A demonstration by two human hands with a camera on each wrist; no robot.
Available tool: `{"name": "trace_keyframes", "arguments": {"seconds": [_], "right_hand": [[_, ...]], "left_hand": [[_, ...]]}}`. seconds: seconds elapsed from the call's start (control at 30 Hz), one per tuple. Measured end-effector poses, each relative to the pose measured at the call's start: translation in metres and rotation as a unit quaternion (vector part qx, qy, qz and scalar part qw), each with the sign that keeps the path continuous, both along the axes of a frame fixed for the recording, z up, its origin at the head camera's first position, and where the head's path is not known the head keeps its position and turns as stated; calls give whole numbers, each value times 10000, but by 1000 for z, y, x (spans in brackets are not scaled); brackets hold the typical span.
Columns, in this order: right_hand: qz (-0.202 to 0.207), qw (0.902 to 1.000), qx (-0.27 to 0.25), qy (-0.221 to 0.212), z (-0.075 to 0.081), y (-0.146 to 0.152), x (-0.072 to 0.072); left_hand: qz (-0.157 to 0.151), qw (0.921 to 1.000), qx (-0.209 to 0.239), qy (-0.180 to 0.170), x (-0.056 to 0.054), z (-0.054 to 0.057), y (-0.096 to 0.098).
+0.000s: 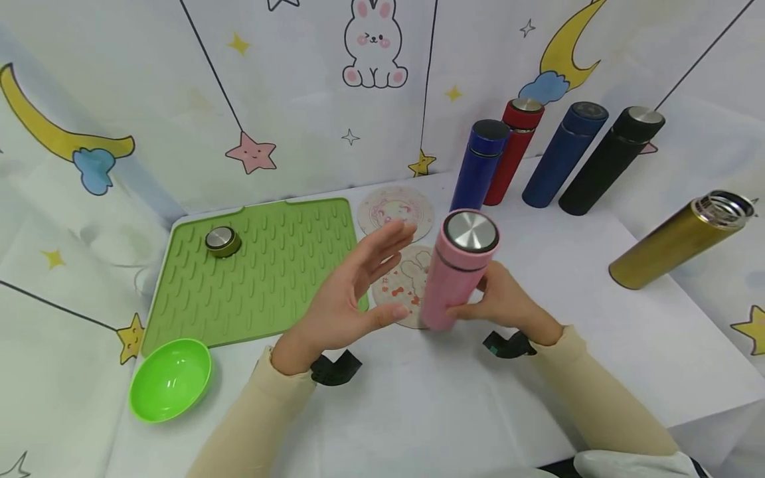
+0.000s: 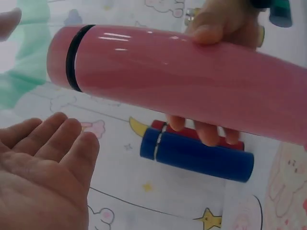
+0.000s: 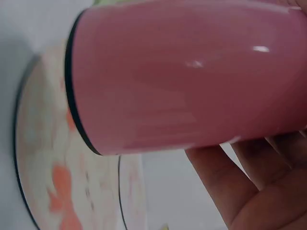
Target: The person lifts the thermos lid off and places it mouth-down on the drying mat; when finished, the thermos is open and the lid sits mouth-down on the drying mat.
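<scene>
A pink thermos bottle (image 1: 449, 285) with a steel-topped lid stands nearly upright over the near round coaster (image 1: 394, 282). My right hand (image 1: 508, 299) grips its lower body from the right, thumb in front and fingers behind, as the left wrist view also shows. To the left of the bottle, my left hand (image 1: 352, 292) is held up with fingers extended and thumb apart, touching nothing. In the right wrist view the bottle's dark-rimmed base (image 3: 79, 91) overlaps the patterned coaster (image 3: 62, 191).
A green drying mat (image 1: 269, 272) holds a small olive bottle cap (image 1: 223, 241). A green bowl (image 1: 170, 380) sits front left. Blue (image 1: 480, 162), red (image 1: 518, 149), navy (image 1: 564, 154) and black (image 1: 612, 159) thermos bottles stand at the back; a lidless gold one (image 1: 681, 239) is at right.
</scene>
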State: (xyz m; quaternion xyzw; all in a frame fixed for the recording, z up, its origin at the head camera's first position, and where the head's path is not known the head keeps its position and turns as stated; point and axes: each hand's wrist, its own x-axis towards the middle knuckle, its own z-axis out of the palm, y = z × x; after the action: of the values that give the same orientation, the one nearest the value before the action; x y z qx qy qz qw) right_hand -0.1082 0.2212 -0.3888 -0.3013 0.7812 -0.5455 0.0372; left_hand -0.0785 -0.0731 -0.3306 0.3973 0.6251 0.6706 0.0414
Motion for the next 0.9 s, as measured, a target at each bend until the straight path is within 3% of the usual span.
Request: {"name": "trace_keyframes", "arguments": {"seconds": [0.13,0.27,0.53,0.67,0.8,0.9], "right_hand": [[873,9960,180,-13,-4,-22,17],[1400,9895,362,44,-5,-34,28],[1773,9807,640,521,-2,-42,33],[1626,9821,593,739,-3,-42,33],[1114,9882,522,914,-6,-43,32],[489,9908,492,1161,-8,-45,32]], "left_hand": [[-616,9980,-138,-85,0,15,0],[-1027,9941,-330,-64,5,22,-5],[-1384,9883,-493,420,8,28,-9],[-1038,9922,-406,559,12,25,-8],[-184,9974,-195,669,18,18,-4],[560,9959,118,706,23,10,1]]}}
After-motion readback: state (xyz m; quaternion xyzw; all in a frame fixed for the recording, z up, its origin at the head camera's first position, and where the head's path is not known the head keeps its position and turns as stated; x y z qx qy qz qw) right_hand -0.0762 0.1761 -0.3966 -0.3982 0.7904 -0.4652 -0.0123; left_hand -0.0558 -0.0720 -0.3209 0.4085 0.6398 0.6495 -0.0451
